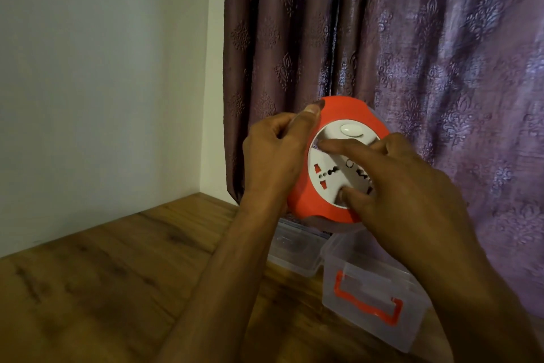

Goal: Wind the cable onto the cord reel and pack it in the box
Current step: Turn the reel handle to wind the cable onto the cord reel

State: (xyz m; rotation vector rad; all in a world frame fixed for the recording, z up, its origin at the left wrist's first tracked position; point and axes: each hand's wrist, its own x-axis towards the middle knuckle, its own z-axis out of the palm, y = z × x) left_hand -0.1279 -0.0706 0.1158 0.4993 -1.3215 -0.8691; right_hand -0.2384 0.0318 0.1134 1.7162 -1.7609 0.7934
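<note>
An orange round cord reel [347,111] with a white socket face and a white button is held up in the air in front of the curtain. My left hand [276,153] grips its left rim, thumb on the upper edge. My right hand [394,183] lies on the white face, index finger and thumb pressed into its recesses. No cable shows; whatever is wound on the reel is hidden. Below the reel, a clear plastic box [368,312] with an orange handle stands on the wooden table [103,274].
A clear plastic lid [294,248] lies on the table behind the box, by the curtain. A purple patterned curtain [441,39] hangs close behind the reel. A white wall [103,68] borders the table on the left.
</note>
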